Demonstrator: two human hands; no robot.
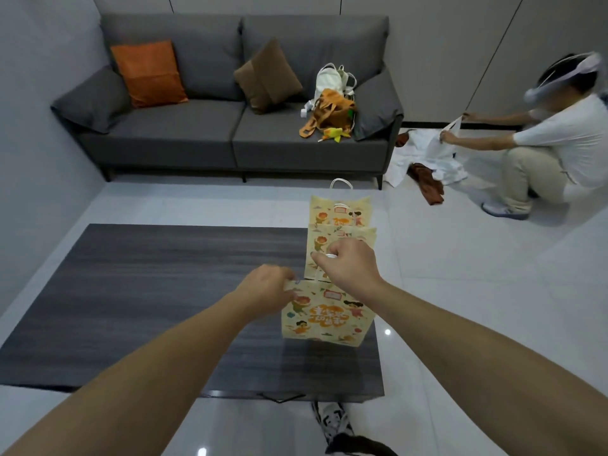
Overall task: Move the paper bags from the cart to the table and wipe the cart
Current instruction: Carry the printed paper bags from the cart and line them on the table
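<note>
Three cream paper bags with colourful cartoon prints stand in a row along the right edge of the dark wood-grain table (148, 291). My left hand (266, 286) pinches the top left corner of the nearest bag (324, 319). Over the middle bag (342, 240), my right hand (348, 263) is closed on a white handle. The farthest bag (339, 212) stands free, its white handle sticking up. No cart is in view.
A grey sofa (230, 136) with orange and brown cushions and a pile of cloth bags (332, 106) stands behind the table. A person (543, 139) crouches at the right over white cloth on the tiled floor. My shoe (332, 422) shows below the table's near edge.
</note>
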